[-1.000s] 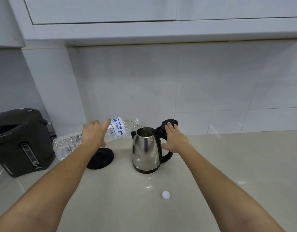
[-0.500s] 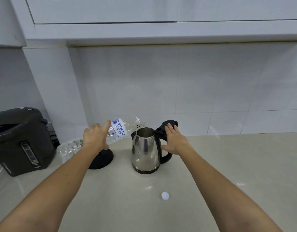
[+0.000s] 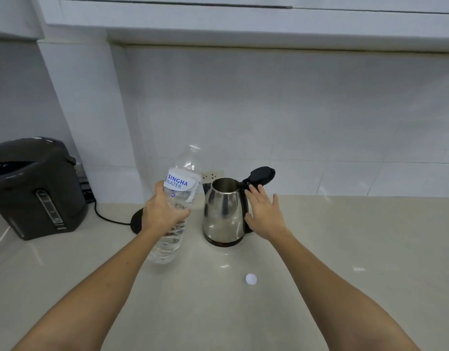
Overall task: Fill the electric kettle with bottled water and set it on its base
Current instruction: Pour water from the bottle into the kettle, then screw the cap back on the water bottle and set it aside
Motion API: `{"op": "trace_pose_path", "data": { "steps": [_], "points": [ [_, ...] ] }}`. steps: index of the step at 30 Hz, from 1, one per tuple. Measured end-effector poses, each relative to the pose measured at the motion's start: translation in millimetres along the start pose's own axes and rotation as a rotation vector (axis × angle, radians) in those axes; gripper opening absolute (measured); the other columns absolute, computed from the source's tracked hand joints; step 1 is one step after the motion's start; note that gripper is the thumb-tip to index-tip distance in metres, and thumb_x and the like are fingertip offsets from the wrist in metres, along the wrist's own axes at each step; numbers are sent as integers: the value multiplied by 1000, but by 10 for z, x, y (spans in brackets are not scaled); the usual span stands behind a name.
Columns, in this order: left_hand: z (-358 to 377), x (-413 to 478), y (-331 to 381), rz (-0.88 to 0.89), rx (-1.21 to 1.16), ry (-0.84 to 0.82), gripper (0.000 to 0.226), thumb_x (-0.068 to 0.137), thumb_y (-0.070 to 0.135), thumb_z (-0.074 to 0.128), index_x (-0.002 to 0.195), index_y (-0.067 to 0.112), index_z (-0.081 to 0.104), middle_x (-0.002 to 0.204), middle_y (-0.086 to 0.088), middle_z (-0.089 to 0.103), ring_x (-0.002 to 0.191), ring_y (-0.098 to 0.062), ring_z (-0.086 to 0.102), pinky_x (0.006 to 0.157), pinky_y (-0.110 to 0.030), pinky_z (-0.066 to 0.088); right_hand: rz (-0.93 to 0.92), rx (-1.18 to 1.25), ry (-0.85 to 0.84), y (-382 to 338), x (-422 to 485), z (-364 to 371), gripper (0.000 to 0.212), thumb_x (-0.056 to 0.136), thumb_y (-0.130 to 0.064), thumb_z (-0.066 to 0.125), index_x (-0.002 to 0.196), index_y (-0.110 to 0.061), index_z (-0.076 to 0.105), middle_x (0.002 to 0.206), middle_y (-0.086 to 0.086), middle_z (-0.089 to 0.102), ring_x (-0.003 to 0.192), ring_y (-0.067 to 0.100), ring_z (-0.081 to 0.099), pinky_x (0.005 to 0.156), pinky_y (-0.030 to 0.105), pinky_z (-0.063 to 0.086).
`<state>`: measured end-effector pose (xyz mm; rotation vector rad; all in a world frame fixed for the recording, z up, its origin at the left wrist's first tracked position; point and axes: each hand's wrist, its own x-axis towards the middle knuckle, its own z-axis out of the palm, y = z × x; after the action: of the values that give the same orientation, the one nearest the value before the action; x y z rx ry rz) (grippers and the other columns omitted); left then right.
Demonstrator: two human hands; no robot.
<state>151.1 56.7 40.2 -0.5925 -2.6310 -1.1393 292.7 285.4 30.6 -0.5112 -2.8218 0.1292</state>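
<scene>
We see the left hand (image 3: 165, 211) wrapped around an upright clear plastic water bottle (image 3: 179, 198). Beside it, near the beige tabletop's (image 3: 345, 249) back edge, stands the stainless steel electric kettle (image 3: 224, 211), lid open. The right hand (image 3: 265, 211) rests spread, holding nothing, against its black handle.

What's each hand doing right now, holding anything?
Left hand: closed around the water bottle, held roughly upright.
Right hand: open, fingers spread, against the kettle handle, gripping nothing.

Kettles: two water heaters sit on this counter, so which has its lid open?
The steel kettle by the right hand; its black lid is flipped up. The dark pot at far left is closed.
</scene>
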Motion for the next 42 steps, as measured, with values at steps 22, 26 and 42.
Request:
{"op": "trace_pose_path", "data": {
  "steps": [22,26,42],
  "points": [
    [470,-737,-458,-147,-363,-44,103,51,40,92,131,30,28,104,10,59,93,-17,61,81,-28,50,277,250,-465,-147,-730,965,28,88,-17,52,114,-11,61,115,14,56,105,29,56,83,28,46],
    [439,-744,-476,-164,-319,-76,105,52,45,90,134,28,28,116,1,64,101,-24,63,84,-32,52,239,482,-319,-369,-344,629,14,84,-18,57,97,-14,60,94,6,64,84,22,59,69,25,47],
    [353,-727,-528,-120,-278,-172,110,57,41,90,142,23,22,128,-1,60,112,-26,61,91,-36,52,-291,669,-216,-1347,568,-1079,28,72,-19,81,98,-18,69,96,-3,72,82,7,69,80,24,55]
  ]
}}
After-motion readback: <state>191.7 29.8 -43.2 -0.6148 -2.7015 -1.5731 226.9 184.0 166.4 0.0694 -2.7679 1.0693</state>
